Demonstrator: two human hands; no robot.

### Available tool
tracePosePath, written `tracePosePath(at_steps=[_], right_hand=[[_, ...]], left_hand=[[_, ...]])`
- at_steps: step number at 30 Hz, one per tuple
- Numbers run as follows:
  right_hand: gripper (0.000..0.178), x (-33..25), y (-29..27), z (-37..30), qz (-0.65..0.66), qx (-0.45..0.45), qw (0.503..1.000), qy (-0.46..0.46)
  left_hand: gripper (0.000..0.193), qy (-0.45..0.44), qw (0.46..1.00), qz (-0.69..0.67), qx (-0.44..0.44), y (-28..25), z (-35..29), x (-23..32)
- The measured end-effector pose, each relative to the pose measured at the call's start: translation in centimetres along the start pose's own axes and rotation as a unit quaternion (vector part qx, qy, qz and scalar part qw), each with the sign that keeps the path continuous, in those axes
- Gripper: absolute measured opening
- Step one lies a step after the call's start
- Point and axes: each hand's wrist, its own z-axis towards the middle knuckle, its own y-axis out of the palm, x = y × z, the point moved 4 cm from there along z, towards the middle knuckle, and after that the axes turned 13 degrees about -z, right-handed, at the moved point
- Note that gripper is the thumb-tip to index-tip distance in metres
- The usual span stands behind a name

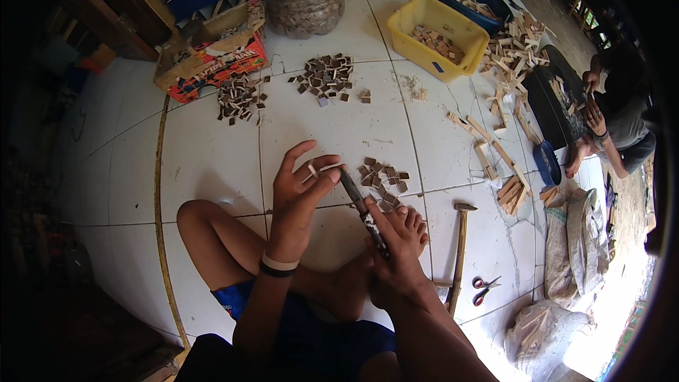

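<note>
Between the thumb and fingers of my left hand (291, 194) is a small, thin, pale piece (324, 168), edge toward me. My right hand (397, 244) is wrapped round a slim dark hand tool (357, 201) with whitish marks along it. The tool's far tip meets my left thumb and the pale piece; whether it is a blade or a file I cannot tell. Just beyond my right hand and bare foot lies a loose group of small brown square tiles (382, 178). My legs are folded on the floor beneath my hands.
Two tile heaps (329, 76) (242, 97) lie farther off, near a cardboard box (212, 56) and a big clear jar (298, 0). A yellow tub (438, 39) holds wooden pieces. To my right are a hammer (460, 255), scissors (483, 290), wood strips (509, 155) and another person (622, 113).
</note>
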Motion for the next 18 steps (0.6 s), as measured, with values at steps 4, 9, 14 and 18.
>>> tracePosePath(at_steps=[4, 9, 14, 18], right_hand=[[0.072, -0.2, -0.1, 0.0, 0.002, 0.009, 1.0, -0.002], [0.076, -0.1, -0.4, -0.3, 0.081, 0.015, 0.997, 0.01], [0.085, -0.2, -0.7, -0.7, 0.008, 0.009, 1.0, -0.015], [0.089, -0.2, -0.5, -0.4, 0.066, -0.01, 0.998, -0.017]], left_hand=[[0.057, -0.055, 0.994, -0.046, -0.08, 0.3, 0.7, -0.8], [0.061, -0.139, 0.978, -0.058, -0.145, -0.4, 1.4, -1.3], [0.072, -0.189, 0.953, -0.088, -0.222, -1.2, 2.1, -2.0], [0.069, -0.173, 0.961, -0.097, -0.192, -1.8, 1.8, -2.3]])
